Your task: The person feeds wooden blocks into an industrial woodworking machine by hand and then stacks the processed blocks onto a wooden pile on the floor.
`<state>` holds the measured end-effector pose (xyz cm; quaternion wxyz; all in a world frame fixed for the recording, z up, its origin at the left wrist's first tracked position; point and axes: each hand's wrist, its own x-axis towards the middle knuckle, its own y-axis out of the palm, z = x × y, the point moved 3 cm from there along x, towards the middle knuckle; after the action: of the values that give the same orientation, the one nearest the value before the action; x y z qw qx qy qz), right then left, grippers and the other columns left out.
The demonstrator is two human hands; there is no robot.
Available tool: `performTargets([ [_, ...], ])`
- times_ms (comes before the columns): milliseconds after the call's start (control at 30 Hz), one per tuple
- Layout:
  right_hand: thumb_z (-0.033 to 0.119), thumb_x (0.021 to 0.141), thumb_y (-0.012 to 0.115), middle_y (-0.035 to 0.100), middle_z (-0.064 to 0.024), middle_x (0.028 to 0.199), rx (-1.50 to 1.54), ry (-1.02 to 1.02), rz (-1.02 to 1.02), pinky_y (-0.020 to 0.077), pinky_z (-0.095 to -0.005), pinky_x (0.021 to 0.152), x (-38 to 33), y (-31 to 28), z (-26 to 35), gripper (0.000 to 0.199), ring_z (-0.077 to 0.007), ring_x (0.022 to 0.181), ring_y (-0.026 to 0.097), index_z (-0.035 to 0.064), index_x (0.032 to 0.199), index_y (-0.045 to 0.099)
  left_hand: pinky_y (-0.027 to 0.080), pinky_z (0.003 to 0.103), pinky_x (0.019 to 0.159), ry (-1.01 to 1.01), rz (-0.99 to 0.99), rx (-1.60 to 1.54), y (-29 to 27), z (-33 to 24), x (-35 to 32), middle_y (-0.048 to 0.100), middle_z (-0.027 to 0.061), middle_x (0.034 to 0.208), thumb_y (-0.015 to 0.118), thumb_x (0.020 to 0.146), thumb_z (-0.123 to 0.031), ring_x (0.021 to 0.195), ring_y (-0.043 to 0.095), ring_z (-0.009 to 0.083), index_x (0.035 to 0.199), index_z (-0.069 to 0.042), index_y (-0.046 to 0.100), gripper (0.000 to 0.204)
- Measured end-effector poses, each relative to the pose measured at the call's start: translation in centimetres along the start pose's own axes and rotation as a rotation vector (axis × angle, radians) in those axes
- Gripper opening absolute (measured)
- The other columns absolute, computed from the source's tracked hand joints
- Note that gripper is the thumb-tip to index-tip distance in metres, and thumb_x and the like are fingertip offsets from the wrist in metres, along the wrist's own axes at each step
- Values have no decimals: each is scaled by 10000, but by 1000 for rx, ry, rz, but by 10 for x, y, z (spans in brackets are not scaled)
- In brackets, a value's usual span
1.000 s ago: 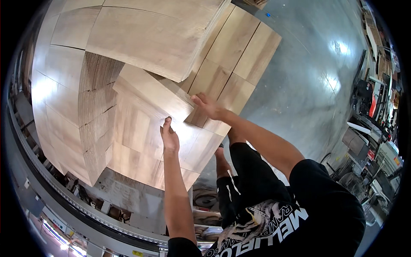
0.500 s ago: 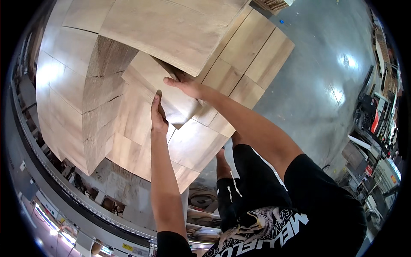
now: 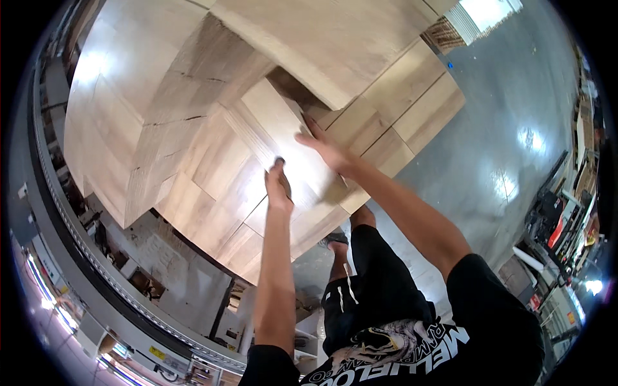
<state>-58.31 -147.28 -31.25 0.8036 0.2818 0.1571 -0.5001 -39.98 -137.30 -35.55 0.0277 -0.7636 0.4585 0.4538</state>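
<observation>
Atop stacked boards: top panel (image 3: 283, 138), long axis running away from body. Left hand (image 3: 278, 186) at near edge, fingers curled; right hand (image 3: 325, 147) flat farther along, fingers spread.

The person wears a black short-sleeved T-shirt (image 3: 496, 321) with large white block lettering and a pale printed graphic (image 3: 386, 341) across the chest. Below the shirt are black shorts (image 3: 367, 283) marked with small white stripes. Both forearms are bare, as are the left hand (image 3: 279, 188) and right hand (image 3: 325, 147).
</observation>
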Motion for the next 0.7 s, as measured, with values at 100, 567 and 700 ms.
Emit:
performTargets([
  [100, 595, 1007, 680, 140, -259, 1823, -63, 0, -38, 155, -421, 1356, -58, 5, -16, 1101, -353, 1695, 145, -47, 1740, 165, 394, 441, 1250, 73, -95, 86, 6, 31, -74, 606, 124, 1511, 583, 1022, -215, 1438, 534, 266, 1465, 15, 551, 500],
  [567, 346, 1075, 588, 238, -144, 1796, -168, 198, 654, 192, -410, 1336, -334, 297, -87, 887, -265, 1647, 226, 40, 1768, 127, 392, 467, 1244, 182, -358, -468, -192, 89, -486, 554, 197, 1537, 668, 929, -193, 1419, 544, 323, 1595, 50, 366, 771],
  [700, 366, 1056, 597, 415, -145, 1693, -243, 434, 753, 367, -442, 1259, -404, 365, -164, 841, -285, 1532, 436, 85, 1747, 210, 393, 451, 1251, 344, -514, -542, -256, 119, -582, 581, 185, 1535, 639, 958, -197, 1417, 557, 321, 1629, 32, 387, 752],
])
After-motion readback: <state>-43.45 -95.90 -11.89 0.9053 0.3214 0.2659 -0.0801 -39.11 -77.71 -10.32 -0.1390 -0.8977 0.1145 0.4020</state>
